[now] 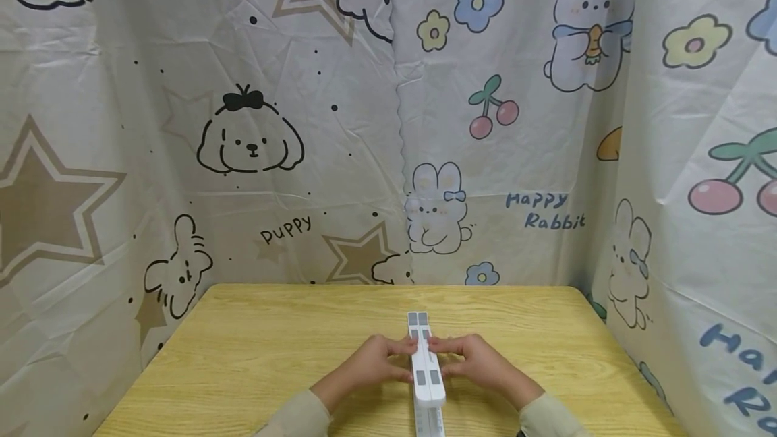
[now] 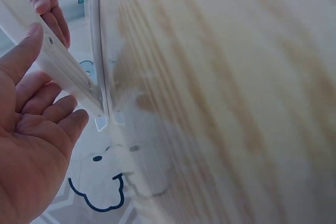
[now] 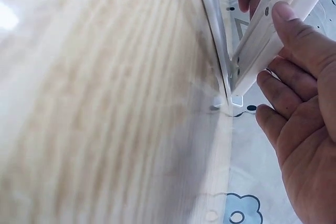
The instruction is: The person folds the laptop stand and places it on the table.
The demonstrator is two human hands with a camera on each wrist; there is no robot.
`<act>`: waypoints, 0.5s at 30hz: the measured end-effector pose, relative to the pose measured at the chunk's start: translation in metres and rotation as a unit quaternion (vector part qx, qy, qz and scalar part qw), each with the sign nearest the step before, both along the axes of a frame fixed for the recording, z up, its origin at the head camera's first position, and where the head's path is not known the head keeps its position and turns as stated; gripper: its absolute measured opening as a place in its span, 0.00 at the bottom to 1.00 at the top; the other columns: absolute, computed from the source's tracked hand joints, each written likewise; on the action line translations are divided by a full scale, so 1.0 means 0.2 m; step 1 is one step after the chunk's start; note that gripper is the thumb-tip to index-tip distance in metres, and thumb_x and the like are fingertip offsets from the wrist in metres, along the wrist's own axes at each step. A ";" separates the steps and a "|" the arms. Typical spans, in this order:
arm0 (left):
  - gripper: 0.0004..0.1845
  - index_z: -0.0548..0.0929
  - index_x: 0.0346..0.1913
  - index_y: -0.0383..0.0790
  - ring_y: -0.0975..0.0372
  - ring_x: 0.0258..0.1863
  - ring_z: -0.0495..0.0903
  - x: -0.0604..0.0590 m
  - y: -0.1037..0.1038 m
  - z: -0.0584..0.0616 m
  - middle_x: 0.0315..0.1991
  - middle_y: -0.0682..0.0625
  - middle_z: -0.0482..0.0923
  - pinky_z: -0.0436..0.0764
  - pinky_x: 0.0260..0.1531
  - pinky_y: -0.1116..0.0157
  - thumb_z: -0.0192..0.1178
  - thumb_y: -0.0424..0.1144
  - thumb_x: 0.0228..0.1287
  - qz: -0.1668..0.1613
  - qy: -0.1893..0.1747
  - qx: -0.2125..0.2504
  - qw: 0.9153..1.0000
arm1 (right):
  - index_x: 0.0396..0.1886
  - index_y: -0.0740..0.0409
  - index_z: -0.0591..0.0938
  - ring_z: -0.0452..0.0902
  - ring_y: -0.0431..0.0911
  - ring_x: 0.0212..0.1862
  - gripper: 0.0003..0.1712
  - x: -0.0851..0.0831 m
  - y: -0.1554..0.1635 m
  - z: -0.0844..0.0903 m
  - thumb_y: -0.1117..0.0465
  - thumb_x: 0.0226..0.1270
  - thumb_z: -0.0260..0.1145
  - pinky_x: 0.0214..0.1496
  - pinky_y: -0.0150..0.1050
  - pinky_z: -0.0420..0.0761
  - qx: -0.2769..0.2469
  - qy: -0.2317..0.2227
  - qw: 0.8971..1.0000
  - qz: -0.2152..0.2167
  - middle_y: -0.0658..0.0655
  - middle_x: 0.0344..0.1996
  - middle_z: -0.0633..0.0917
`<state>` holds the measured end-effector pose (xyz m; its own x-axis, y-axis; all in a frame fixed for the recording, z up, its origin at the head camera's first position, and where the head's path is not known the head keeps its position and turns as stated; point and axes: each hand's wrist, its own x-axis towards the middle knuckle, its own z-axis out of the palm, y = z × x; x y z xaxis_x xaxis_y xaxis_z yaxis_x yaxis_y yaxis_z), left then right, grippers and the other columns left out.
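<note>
Hands on a folded white stand, unfolding not yet visible

Folding white stand (image 1: 426,369) lies lengthwise at the near middle of the wooden bench (image 1: 255,356), its two long bars side by side and pressed close together, with grey pads showing at the far end and near the middle. From the head view it looks closed flat: the bars run parallel with no gap opening between them.

Left hand (image 1: 371,366) rests against the left bar, fingers curled lightly inward so the tips touch its side and top. Right hand (image 1: 479,364) mirrors it on the right bar. The left wrist view shows the left thumb (image 2: 26,45) laid on a white bar (image 2: 63,66) with the other fingers loosely bent below it; the right wrist view shows the right thumb (image 3: 294,24) on the matching bar (image 3: 262,40), fingers relaxed beneath. So each hand has a light pinch on its bar, not a tight fist.

As a judgement, the work sits at its start: both hands are placed and a grip is taken, but the bars have not been parted and nothing is raised. Spreading or setting up the stand remains to be done.

Cartoon-print cloth (image 1: 388,120) hangs behind and beside the bench.
</note>
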<state>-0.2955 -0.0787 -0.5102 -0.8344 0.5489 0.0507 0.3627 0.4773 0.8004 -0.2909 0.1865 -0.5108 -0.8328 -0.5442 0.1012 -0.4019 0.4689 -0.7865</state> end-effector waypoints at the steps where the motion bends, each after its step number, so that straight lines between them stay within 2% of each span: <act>1: 0.31 0.85 0.60 0.45 0.54 0.71 0.71 0.01 0.00 0.00 0.70 0.51 0.73 0.68 0.72 0.50 0.79 0.42 0.50 -0.001 0.000 -0.003 1.000 | 0.61 0.54 0.84 0.73 0.60 0.70 0.28 0.00 0.00 0.00 0.52 0.62 0.76 0.69 0.56 0.74 0.006 0.005 1.000 0.001 0.52 0.67 0.79; 8: 0.33 0.83 0.60 0.38 0.55 0.71 0.72 0.04 0.03 0.00 0.69 0.50 0.74 0.70 0.71 0.56 0.80 0.39 0.46 -0.003 0.016 -0.019 1.000 | 0.60 0.55 0.85 0.71 0.64 0.70 0.28 0.03 -0.02 -0.01 0.60 0.59 0.77 0.71 0.61 0.68 0.073 0.064 0.995 0.006 0.53 0.67 0.79; 12: 0.33 0.84 0.59 0.38 0.55 0.70 0.73 0.05 0.05 -0.01 0.68 0.49 0.75 0.70 0.71 0.58 0.81 0.37 0.45 -0.004 0.032 -0.043 0.999 | 0.61 0.55 0.84 0.65 0.69 0.72 0.29 0.05 -0.03 -0.01 0.58 0.58 0.77 0.73 0.66 0.63 0.084 0.055 0.995 -0.001 0.55 0.70 0.76; 15: 0.32 0.86 0.58 0.41 0.56 0.69 0.74 0.06 0.05 -0.02 0.67 0.49 0.76 0.71 0.70 0.59 0.81 0.38 0.43 -0.009 0.055 -0.071 0.996 | 0.63 0.53 0.84 0.64 0.66 0.74 0.31 0.07 -0.04 -0.02 0.54 0.59 0.77 0.75 0.66 0.61 0.108 0.056 0.993 -0.013 0.54 0.72 0.74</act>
<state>-0.2845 -0.0678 -0.5135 -0.8180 0.5717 0.0627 0.4540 0.5749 0.6807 -0.2762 0.1779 -0.5147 -0.8367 -0.5423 0.0768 -0.4667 0.6327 -0.6180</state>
